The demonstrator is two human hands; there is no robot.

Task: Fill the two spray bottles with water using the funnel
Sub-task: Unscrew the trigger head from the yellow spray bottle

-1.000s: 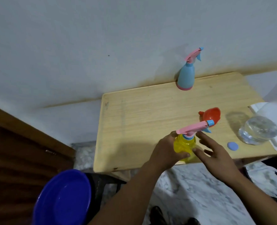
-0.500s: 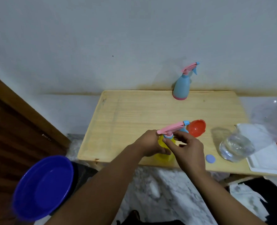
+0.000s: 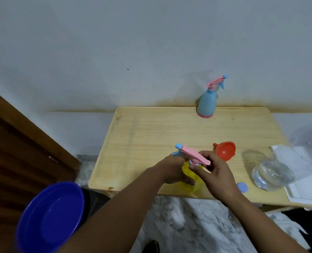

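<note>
Yellow bottle (image 3: 190,177): left hand (image 3: 171,172) grips body, right hand (image 3: 216,172) pinches sprayer collar. Blue bottle (image 3: 206,105) capped, funnel (image 3: 225,150) unused; filling not begun.

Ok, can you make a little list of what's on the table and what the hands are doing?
yellow bottle: near front edge of the wooden table, its body held by the left hand
spray top: pink, still on the yellow bottle, gripped by the right hand
blue bottle: upright at the back by the wall, untouched
funnel: orange, lying on the table, unused
water bottle: clear, right side
blue cap: beside it
</note>
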